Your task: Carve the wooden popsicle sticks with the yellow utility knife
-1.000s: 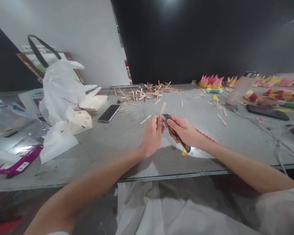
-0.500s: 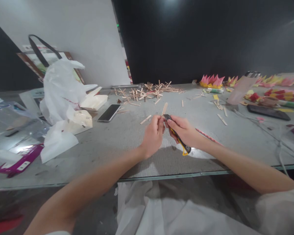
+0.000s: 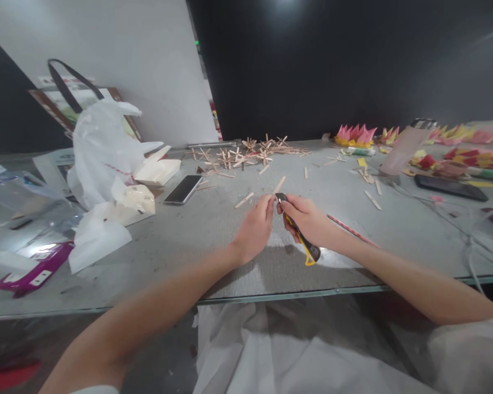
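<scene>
In the middle of the head view, my left hand (image 3: 255, 227) pinches a flat wooden craft stick (image 3: 280, 184), whose far end sticks out beyond the fingertips. My right hand (image 3: 306, 219) is wrapped round a black and yellow utility knife (image 3: 309, 247). The knife's head is at the stick, close to my left fingertips; how far the blade touches the wood is too small to tell. A single loose stick (image 3: 244, 200) lies just left of the hands. Beside my right forearm is a thin red patterned pencil-like rod (image 3: 349, 227).
A heap of wooden sticks (image 3: 250, 156) lies at the back. On the left are a phone (image 3: 183, 190), a white plastic bag (image 3: 102, 142) and a purple packet (image 3: 39, 268). Folded paper flowers (image 3: 355, 135), a bottle (image 3: 406, 148), a dark phone (image 3: 451, 187) and cables are on the right.
The craft stick has tilted a little to the right and shows less of its length. My left fingers and the knife head have shifted slightly; both hands keep their grip.
</scene>
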A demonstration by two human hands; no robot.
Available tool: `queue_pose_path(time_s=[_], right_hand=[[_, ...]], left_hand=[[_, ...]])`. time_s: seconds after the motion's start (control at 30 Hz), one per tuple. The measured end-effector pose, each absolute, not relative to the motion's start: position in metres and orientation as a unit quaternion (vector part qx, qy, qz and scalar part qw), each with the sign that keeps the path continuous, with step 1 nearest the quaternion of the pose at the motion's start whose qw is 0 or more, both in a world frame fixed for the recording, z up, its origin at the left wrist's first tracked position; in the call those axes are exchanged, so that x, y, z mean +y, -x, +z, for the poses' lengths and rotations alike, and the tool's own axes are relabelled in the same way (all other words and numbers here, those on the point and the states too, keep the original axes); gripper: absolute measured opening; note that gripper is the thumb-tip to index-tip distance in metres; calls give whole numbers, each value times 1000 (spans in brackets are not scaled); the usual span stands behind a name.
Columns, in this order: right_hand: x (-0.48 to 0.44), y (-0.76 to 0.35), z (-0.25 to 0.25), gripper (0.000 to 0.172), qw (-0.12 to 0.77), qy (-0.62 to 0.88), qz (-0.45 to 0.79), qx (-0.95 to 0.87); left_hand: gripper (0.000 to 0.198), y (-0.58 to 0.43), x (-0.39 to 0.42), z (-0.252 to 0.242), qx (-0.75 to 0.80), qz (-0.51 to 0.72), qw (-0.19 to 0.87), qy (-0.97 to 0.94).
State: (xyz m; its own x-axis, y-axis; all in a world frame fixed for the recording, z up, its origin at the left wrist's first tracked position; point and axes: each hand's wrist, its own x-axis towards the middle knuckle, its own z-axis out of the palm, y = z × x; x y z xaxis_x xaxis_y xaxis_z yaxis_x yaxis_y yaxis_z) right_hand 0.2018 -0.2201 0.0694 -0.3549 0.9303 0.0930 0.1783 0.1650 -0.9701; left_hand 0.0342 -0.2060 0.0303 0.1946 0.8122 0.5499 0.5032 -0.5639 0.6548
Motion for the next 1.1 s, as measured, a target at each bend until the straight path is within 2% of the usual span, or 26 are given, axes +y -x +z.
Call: queue_pose_path(time_s=[0.27,0.83,1.1], right_hand=[[-224,-200,63,30,432,364,510,-649],[-223,-201,63,33,413,367,483,-680],[-219,-198,63,26,382,434,477,-662]], left_hand=[[41,-36,-209,35,451,502,199,-711],[42,-32,-211,29,428,479,164,-749],[43,-30,-197,19,429,433,79,-789]])
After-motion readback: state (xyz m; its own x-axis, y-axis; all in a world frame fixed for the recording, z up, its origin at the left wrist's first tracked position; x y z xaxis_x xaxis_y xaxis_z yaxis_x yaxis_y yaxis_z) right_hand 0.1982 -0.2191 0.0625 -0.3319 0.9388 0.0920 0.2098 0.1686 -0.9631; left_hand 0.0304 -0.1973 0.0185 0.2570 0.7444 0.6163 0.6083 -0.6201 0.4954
